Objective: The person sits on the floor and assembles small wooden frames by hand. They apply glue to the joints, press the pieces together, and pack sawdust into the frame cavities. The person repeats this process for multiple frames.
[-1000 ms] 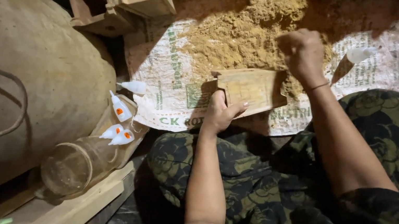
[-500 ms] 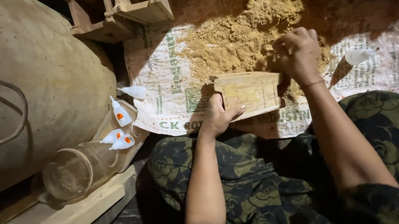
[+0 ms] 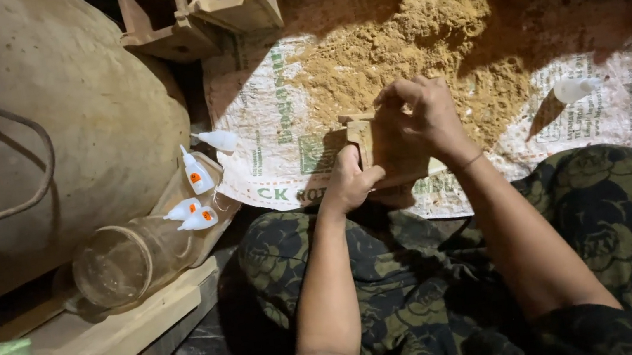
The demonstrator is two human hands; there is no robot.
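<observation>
— Two hands on one piece? How is it held?

— Yes. The left hand grips the near left end of a small wooden box, fingers curled round its edge. The right hand lies over the top of it, fingers bent down across the far side, so most of the box is covered.

— Which way does it run?

— Its long axis goes left to right across the person's lap edge, roughly level with the sack's near border. Only the left end shows: pale raw wood, thin walls, square corner. Whether the open side faces up I cannot tell.

— Where is it?

— Just above the knees, over a white woven sack spread flat on the floor, right at the near edge of a sawdust heap, tan and coarse.

— Any print on the sack?

— Green lettering along its left and near borders, and a green square mark beside the left hand. A small white bottle lies on the sack's right part, well apart from the hands.

— And to the left?

— A clear glass jar on its side on a plank, with white squeeze bottles with orange dots around its mouth. Two unfinished wooden frames sit beyond the sack's top left corner.
</observation>
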